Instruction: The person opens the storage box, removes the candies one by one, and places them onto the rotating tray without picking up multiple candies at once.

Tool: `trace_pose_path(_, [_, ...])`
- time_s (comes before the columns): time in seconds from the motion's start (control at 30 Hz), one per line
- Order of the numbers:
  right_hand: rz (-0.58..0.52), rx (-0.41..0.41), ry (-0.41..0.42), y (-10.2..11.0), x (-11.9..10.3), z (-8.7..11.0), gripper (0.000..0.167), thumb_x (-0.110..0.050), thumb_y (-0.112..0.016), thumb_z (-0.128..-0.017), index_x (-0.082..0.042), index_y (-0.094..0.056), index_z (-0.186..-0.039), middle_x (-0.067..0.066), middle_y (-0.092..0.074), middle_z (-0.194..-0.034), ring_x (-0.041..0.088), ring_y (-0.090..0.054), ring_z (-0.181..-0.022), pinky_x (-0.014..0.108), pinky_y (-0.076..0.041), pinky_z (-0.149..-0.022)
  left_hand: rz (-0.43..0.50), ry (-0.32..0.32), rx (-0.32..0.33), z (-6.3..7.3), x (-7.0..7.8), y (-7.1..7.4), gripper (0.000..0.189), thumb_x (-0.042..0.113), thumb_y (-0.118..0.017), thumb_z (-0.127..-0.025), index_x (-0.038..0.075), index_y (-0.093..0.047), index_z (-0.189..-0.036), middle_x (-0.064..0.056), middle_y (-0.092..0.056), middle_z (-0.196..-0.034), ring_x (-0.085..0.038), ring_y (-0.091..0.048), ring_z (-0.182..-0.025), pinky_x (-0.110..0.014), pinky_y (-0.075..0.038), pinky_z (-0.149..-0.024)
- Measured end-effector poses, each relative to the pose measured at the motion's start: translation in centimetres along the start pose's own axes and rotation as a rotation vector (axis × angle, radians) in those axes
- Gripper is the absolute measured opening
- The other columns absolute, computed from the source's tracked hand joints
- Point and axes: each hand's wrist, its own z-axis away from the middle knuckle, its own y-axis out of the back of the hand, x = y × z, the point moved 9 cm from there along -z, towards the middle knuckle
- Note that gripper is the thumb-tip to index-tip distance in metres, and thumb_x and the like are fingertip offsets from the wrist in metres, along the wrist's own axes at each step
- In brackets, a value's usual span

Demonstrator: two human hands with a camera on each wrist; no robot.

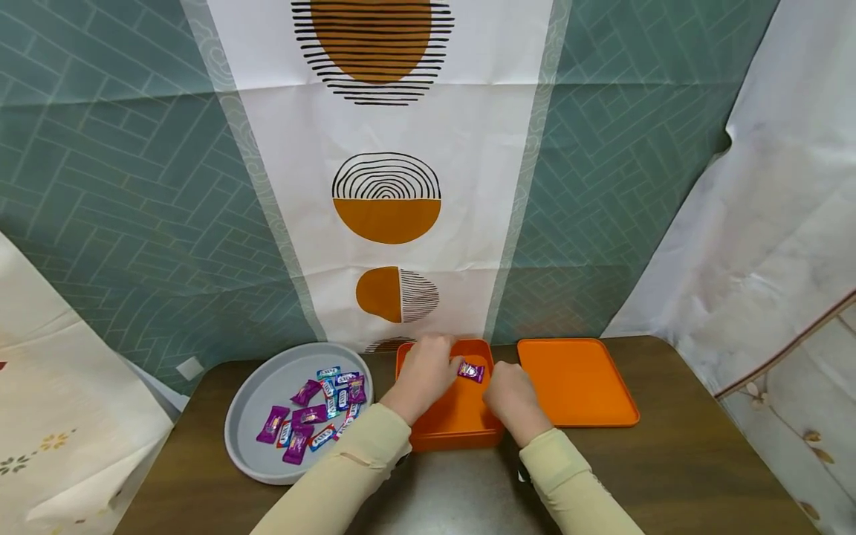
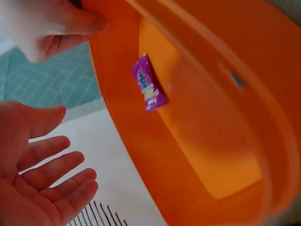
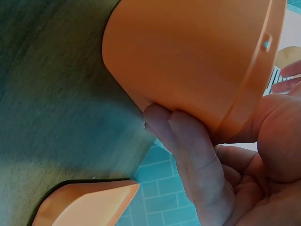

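Note:
An orange box [image 1: 448,427] stands at the middle of the table, with a purple-wrapped candy [image 1: 471,371] inside it near the far end. My right hand [image 1: 511,397] grips the right wall of the box; in the right wrist view its fingers [image 3: 188,141] press the outer side below the rim. Over the box's left side is my left hand [image 1: 424,375]. Seen from the left wrist, that hand [image 2: 42,174] has its fingers spread and holds nothing. The purple candy [image 2: 149,84] shows there too, lying by the box's wall.
A round grey tray [image 1: 250,394] on the left bears several purple candies [image 1: 273,423] and small blue and red wrapped bars [image 1: 323,437]. Right of the box lies a flat orange tray or lid [image 1: 575,383]. A patterned curtain [image 1: 468,223] hangs behind the brown table [image 1: 695,461].

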Motion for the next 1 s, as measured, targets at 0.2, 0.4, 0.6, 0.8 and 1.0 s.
trace_pose_path(0.2, [0.01, 0.024, -0.002, 0.1, 0.1, -0.2, 0.031, -0.017, -0.076, -0.071, 0.002, -0.064, -0.092, 0.011, -0.063, -0.074, 0.022, -0.052, -0.055, 0.027, -0.048, -0.049, -0.028, -0.016, -0.054, -1.2, 0.9, -2.0, 0.028, 0.026, -0.071, -0.082, 0.013, -0.065, -0.107, -0.002, -0.067, -0.092, -0.017, -0.06, -0.075, -0.033, -0.056, -0.079])
trace_pose_path(0.4, [0.04, 0.018, 0.005, -0.1, -0.2, -0.1, 0.028, -0.017, -0.075, -0.07, 0.001, -0.064, -0.089, 0.011, -0.063, -0.075, 0.022, -0.052, -0.055, 0.028, -0.047, -0.048, -0.087, -0.039, -0.21, -1.6, 1.1, -4.9, 0.019, 0.023, -0.07, -0.082, 0.012, -0.068, -0.097, 0.0, -0.064, -0.081, -0.015, -0.054, -0.067, -0.03, -0.055, -0.076])
trace_pose_path(0.6, [0.05, 0.038, 0.013, 0.1, -0.3, -0.1, 0.027, -0.017, -0.075, -0.071, 0.002, -0.064, -0.087, 0.011, -0.062, -0.074, 0.022, -0.052, -0.055, 0.028, -0.047, -0.048, -0.13, -0.061, -0.282, -1.3, 1.4, -6.4, 0.021, 0.027, -0.072, -0.08, 0.013, -0.066, -0.094, 0.001, -0.061, -0.078, -0.015, -0.052, -0.068, -0.028, -0.055, -0.076])
trace_pose_path(0.8, [0.057, 0.064, 0.053, 0.3, -0.5, 0.1, 0.023, -0.015, -0.074, -0.07, 0.002, -0.064, -0.082, 0.011, -0.061, -0.069, 0.022, -0.052, -0.054, 0.029, -0.047, -0.048, -0.172, -0.112, -0.324, -0.6, 2.0, -7.4, 0.023, 0.03, -0.071, -0.08, 0.015, -0.066, -0.096, -0.002, -0.059, -0.09, -0.018, -0.052, -0.081, -0.032, -0.053, -0.081])
trace_pose_path(1.0, [0.064, 0.067, 0.066, 0.4, -0.6, 0.1, 0.023, -0.014, -0.072, -0.071, 0.003, -0.065, -0.085, 0.012, -0.062, -0.072, 0.022, -0.053, -0.056, 0.031, -0.048, -0.049, -0.187, -0.11, -0.4, -0.1, 1.8, -8.6, 0.029, 0.023, -0.069, -0.082, 0.02, -0.066, -0.111, -0.003, -0.061, -0.109, -0.019, -0.054, -0.091, -0.038, -0.05, -0.091])
